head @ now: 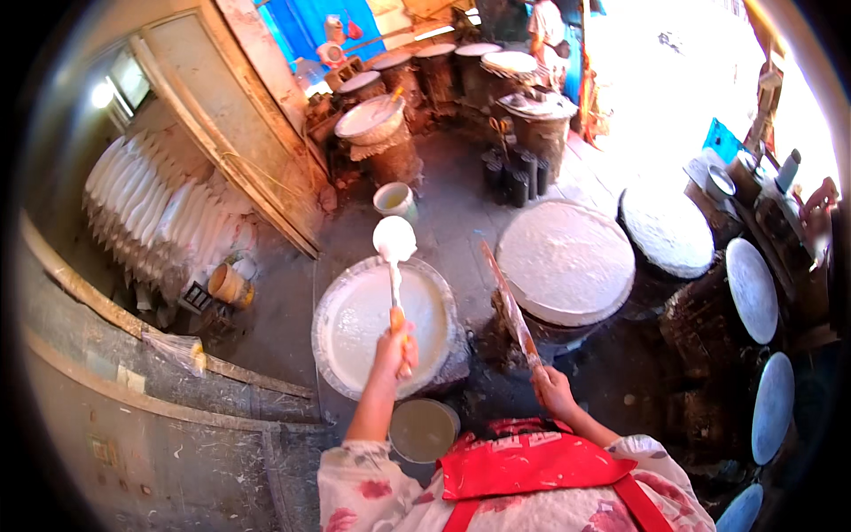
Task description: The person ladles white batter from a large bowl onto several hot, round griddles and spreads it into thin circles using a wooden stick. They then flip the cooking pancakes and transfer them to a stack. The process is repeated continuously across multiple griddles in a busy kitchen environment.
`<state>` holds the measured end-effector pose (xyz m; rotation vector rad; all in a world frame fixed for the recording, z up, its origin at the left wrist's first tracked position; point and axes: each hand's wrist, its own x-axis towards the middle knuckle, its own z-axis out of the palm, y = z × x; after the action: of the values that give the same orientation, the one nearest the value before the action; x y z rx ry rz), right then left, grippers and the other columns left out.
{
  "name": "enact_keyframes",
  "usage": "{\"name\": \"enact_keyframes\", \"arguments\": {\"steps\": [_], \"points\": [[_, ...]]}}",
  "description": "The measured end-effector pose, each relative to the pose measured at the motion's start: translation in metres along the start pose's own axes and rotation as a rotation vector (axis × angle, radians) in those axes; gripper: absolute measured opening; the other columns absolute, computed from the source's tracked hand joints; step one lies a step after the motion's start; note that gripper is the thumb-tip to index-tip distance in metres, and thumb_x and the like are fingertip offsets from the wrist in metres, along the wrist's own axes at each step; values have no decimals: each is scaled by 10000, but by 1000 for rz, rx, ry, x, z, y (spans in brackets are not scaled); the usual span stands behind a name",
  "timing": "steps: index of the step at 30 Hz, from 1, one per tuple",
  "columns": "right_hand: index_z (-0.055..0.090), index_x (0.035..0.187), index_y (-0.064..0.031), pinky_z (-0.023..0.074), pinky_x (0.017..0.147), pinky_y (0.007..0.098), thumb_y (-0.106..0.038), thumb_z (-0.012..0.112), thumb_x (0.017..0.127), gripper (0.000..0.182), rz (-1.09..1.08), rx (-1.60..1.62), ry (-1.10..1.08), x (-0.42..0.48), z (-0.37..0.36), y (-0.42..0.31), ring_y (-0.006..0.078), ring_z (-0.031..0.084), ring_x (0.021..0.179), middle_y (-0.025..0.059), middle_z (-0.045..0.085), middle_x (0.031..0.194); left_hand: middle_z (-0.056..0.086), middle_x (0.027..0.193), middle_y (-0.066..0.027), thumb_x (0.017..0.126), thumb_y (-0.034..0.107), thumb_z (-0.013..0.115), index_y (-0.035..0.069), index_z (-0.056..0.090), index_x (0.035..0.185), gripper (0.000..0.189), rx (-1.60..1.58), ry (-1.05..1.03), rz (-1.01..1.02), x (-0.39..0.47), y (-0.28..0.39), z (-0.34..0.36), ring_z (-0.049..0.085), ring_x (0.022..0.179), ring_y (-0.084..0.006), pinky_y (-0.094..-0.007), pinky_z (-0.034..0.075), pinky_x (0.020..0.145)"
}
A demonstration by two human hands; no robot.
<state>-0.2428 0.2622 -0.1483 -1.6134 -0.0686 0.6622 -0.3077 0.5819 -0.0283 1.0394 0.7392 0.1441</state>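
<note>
My left hand (396,349) grips the orange handle of a ladle. The bowl of that ladle (395,238) is coated in white and sits past the far rim of a wide basin (322,332). Thin white batter (372,312) fills most of this basin, below my left hand. In my right hand (553,392) is a long flat stick (508,302), smeared white, that points away from me and to the left. Just right of the stick's far end lies a large round surface (565,259) covered in a white layer, on top of a dark drum-like stand.
A bucket (392,199) stands beyond the basin, and a round vessel of greyish liquid (424,431) is close to my body. Several round-topped drums (389,156) line the back. More round discs (751,289) curve along the right. Stacked white sacks (146,199) lie left. Another person (546,33) stands far back.
</note>
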Motion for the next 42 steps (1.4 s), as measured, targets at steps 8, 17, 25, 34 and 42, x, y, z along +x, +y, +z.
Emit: {"name": "enact_keyframes", "arguments": {"steps": [8, 17, 25, 34, 42], "points": [[533, 920, -35, 315, 371, 225, -238, 465, 946, 216, 48, 150, 61, -1, -122, -15, 77, 419, 404, 8, 480, 561, 375, 580, 39, 964, 290, 452, 32, 491, 1109, 298, -371, -565, -333, -5, 35, 173, 365, 403, -33, -194, 326, 362], [516, 1017, -51, 335, 380, 225, -167, 452, 941, 153, -38, 349, 272, -7, -344, -16, 76, 434, 416, 5, 479, 578, 380, 616, 24, 975, 254, 409, 16, 430, 1209, 334, -318, -867, -555, -6, -13, 443, 385, 406, -43, -204, 341, 373], [511, 1061, -40, 360, 388, 229, -131, 447, 931, 171, -96, 326, 831, -62, -497, 10, 65, 442, 420, 6, 488, 596, 388, 642, 25, 973, 242, 413, 5, 413, 1254, 367, -195, -1098, -933, -2, -110, 650, 363, 423, -39, -203, 346, 398], [520, 1043, -41, 371, 404, 248, -179, 474, 925, 188, 15, 305, 1289, -121, -547, 26, 77, 449, 427, 9, 480, 595, 397, 662, 19, 972, 233, 411, 21, 412, 1211, 320, 225, -1308, -1053, -31, -225, 801, 372, 454, -46, -192, 327, 407], [530, 1063, -45, 400, 428, 276, -220, 486, 899, 244, 119, 312, 1409, -109, -557, 41, 112, 477, 435, 27, 496, 597, 479, 663, -8, 875, 167, 568, 87, 447, 952, 165, 786, -1424, -479, -48, -326, 849, 444, 459, -81, -230, 365, 375]]}}
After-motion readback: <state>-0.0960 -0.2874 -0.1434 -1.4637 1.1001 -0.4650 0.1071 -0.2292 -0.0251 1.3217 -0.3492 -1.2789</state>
